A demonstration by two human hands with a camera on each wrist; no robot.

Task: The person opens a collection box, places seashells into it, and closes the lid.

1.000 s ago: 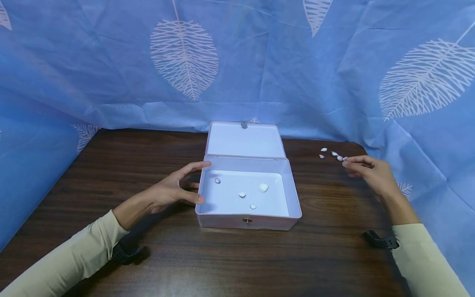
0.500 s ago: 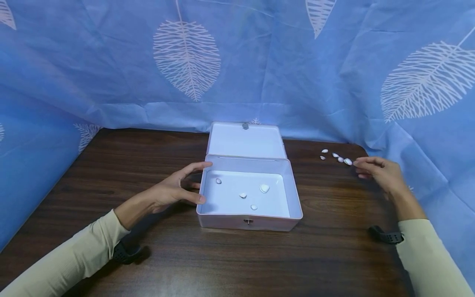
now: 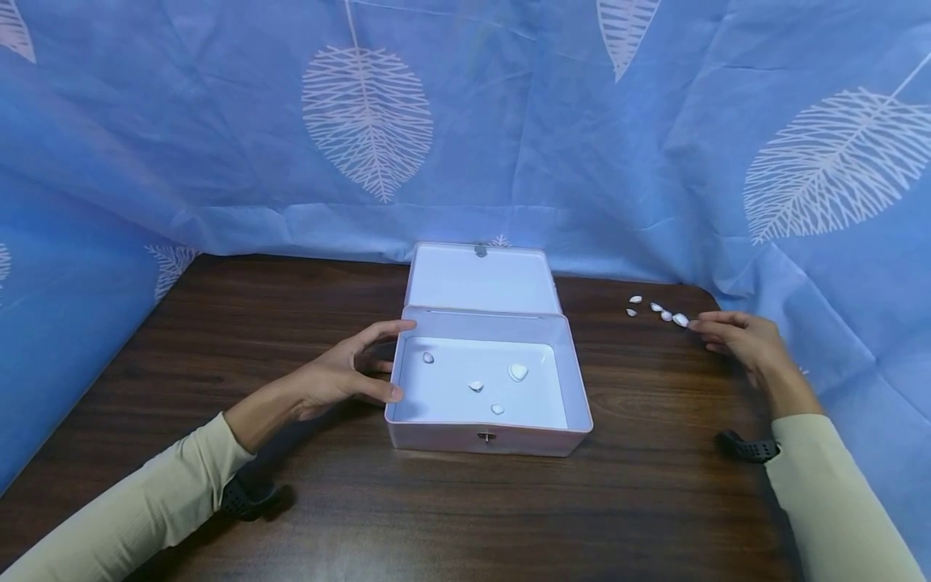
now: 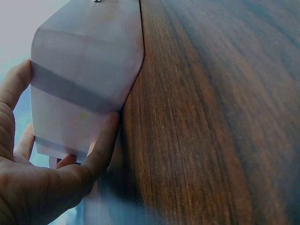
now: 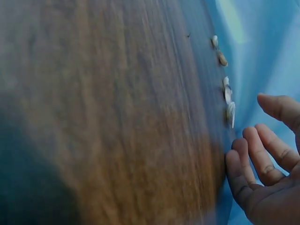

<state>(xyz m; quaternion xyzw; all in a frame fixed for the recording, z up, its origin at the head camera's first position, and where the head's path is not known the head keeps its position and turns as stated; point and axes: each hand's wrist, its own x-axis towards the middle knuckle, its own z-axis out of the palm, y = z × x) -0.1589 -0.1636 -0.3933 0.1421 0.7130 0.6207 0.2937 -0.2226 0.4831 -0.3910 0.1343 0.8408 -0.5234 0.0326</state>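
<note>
A white metal box (image 3: 502, 440) stands on the table with its lid (image 3: 480, 279) folded back. Several small white seashells (image 3: 518, 372) lie scattered on its floor. My left hand (image 3: 338, 368) rests on the box's left side, fingers spread and fingertips touching the rim and wall; the left wrist view has this hand (image 4: 51, 178) against the box wall (image 4: 84, 70). At the table's back right, several more shells (image 3: 666, 316) lie in a loose group. My right hand (image 3: 745, 343) is beside the rightmost shell (image 3: 680, 320); the right wrist view has nothing between its fingers (image 5: 262, 159).
The dark wooden table (image 3: 465, 517) runs up to a blue leaf-patterned cloth (image 3: 509, 145) hanging at the back and sides. A black strap (image 3: 745, 446) is on the right wrist and another (image 3: 247, 497) on the left. The box has a front latch (image 3: 486, 436).
My right hand has drawn back a little to the right from the shell group, so the rightmost shell now shows more fully. The left hand and the box stay put.
</note>
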